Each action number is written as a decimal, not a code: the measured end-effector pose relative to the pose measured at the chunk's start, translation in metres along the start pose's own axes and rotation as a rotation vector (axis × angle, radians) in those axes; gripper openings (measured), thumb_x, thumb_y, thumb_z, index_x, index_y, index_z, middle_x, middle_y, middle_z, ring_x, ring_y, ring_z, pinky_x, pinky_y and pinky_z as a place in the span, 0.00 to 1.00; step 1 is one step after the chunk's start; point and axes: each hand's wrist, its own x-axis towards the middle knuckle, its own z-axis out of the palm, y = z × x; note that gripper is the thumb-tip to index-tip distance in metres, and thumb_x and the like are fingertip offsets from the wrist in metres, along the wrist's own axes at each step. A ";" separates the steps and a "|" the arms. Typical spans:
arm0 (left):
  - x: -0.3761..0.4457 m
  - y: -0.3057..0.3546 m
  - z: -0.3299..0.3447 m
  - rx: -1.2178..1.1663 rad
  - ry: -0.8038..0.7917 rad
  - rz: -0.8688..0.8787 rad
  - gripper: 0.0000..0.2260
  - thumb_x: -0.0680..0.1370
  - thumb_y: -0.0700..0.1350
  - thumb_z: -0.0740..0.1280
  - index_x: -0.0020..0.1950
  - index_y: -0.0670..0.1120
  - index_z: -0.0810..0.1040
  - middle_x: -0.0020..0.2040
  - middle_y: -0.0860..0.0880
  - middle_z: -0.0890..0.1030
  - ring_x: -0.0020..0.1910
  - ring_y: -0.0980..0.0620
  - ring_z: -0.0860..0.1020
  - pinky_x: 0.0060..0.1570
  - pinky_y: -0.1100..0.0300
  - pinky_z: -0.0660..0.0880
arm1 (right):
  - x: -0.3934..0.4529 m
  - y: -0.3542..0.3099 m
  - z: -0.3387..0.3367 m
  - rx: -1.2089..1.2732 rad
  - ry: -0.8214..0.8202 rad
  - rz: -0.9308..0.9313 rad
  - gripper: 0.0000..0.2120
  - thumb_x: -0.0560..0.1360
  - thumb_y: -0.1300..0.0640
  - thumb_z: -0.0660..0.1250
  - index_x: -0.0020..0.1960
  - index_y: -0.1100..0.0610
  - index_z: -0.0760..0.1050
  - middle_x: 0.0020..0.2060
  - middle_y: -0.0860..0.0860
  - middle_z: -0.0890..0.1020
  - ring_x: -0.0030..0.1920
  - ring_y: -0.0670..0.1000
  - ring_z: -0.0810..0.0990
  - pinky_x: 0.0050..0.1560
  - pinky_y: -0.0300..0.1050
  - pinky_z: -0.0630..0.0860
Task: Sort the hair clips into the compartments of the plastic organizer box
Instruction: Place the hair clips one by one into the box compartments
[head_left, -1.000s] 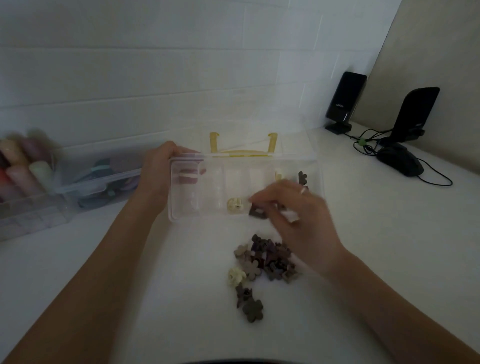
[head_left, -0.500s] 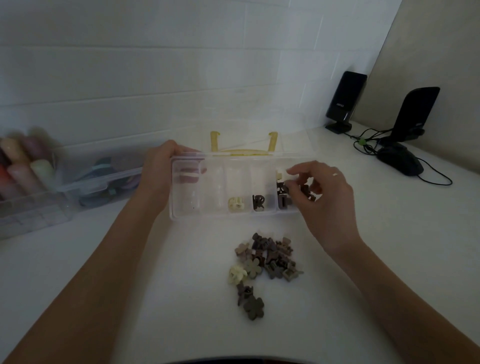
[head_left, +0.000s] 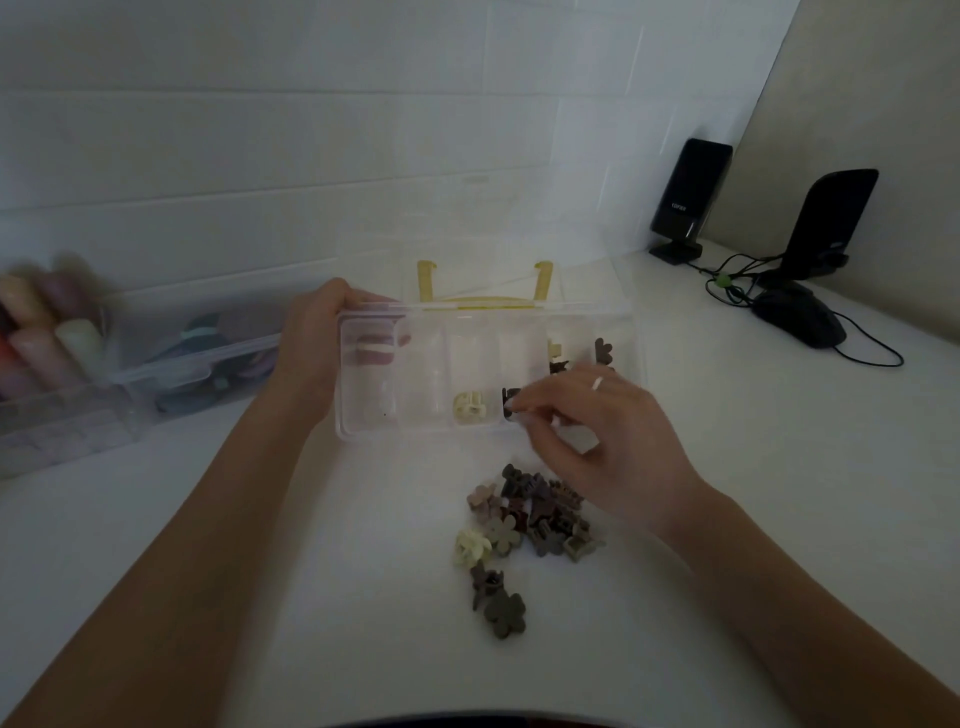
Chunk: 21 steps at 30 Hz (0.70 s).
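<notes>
Hair clips (head_left: 530, 514) lie heaped on the white surface (head_left: 779, 493), just in front of the clear organizer box (head_left: 374, 428), which stands open. The left hand (head_left: 317, 343) grips the box's left end, fingers curled over its rim. The right hand (head_left: 602, 436) hovers above the box's front right edge, fingers bent; whether its grip holds anything I cannot tell. One cream clip (head_left: 470, 406) and a dark clip (head_left: 511, 400) sit in neighbouring compartments.
</notes>
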 end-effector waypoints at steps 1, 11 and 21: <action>0.000 0.000 0.000 0.001 0.000 0.001 0.14 0.73 0.40 0.53 0.38 0.40 0.78 0.26 0.47 0.80 0.26 0.51 0.78 0.24 0.66 0.71 | -0.001 -0.002 0.001 0.001 -0.048 -0.012 0.07 0.75 0.57 0.64 0.47 0.57 0.81 0.35 0.46 0.81 0.36 0.44 0.76 0.38 0.40 0.76; 0.001 0.000 -0.001 0.014 0.010 0.015 0.17 0.73 0.40 0.53 0.34 0.42 0.80 0.27 0.48 0.81 0.27 0.50 0.79 0.25 0.66 0.72 | -0.001 -0.006 -0.003 -0.195 -0.343 -0.069 0.16 0.70 0.54 0.59 0.52 0.48 0.82 0.39 0.42 0.84 0.44 0.46 0.81 0.29 0.46 0.79; -0.002 0.002 0.001 0.004 0.015 0.001 0.18 0.72 0.40 0.54 0.31 0.43 0.81 0.27 0.47 0.81 0.27 0.50 0.79 0.26 0.65 0.73 | -0.001 -0.002 -0.001 -0.195 -0.453 0.018 0.09 0.71 0.47 0.64 0.50 0.42 0.79 0.40 0.41 0.83 0.44 0.41 0.79 0.36 0.44 0.79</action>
